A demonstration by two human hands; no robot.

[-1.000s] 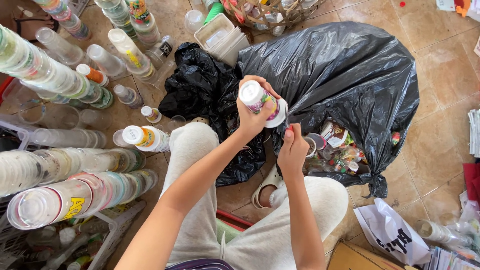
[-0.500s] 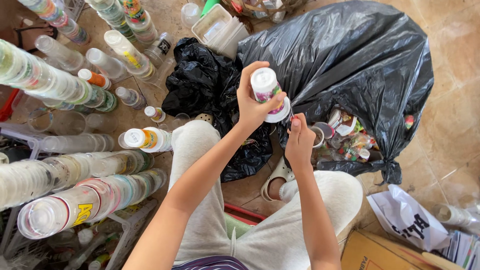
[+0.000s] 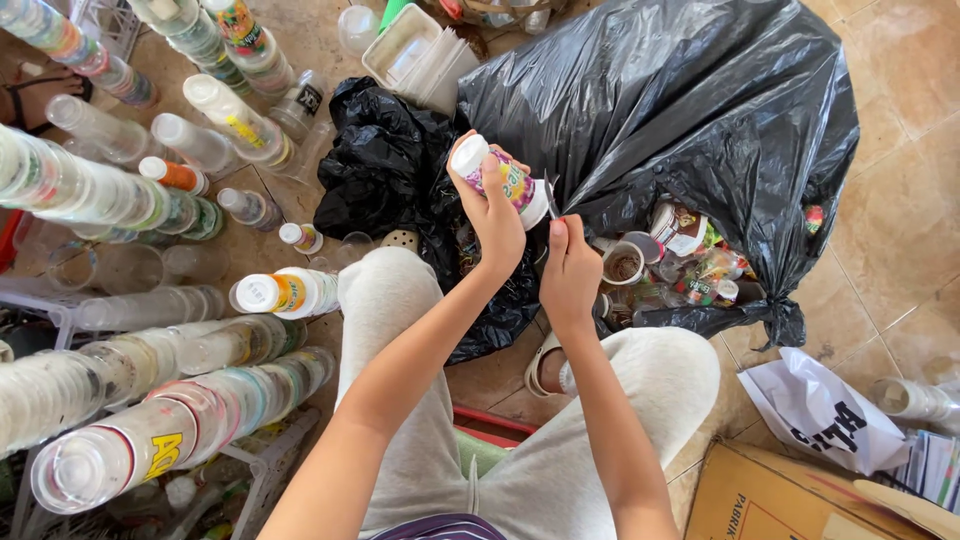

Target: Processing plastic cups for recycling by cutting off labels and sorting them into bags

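My left hand (image 3: 492, 205) grips a white plastic cup with a colourful printed side (image 3: 505, 176), held on its side above my knees. My right hand (image 3: 570, 270) is just right of the cup's mouth, fingers pinched on a thin film or lid edge (image 3: 551, 198) at the rim. Below and behind both hands lies a big black rubbish bag (image 3: 690, 110), its opening showing several used cups (image 3: 660, 265). I sit with my legs in light grey trousers (image 3: 400, 300).
Long stacks of clear and printed plastic cups (image 3: 150, 440) lie in rows at the left. White trays (image 3: 410, 50) sit at the top. A crumpled black bag (image 3: 380, 170) lies beside my left knee. A white plastic bag (image 3: 820, 410) and cardboard box (image 3: 790, 500) are at the lower right.
Both hands with the cup have drifted slightly up and left in view. My right hand has risen closer to the cup's rim and now pinches at it.
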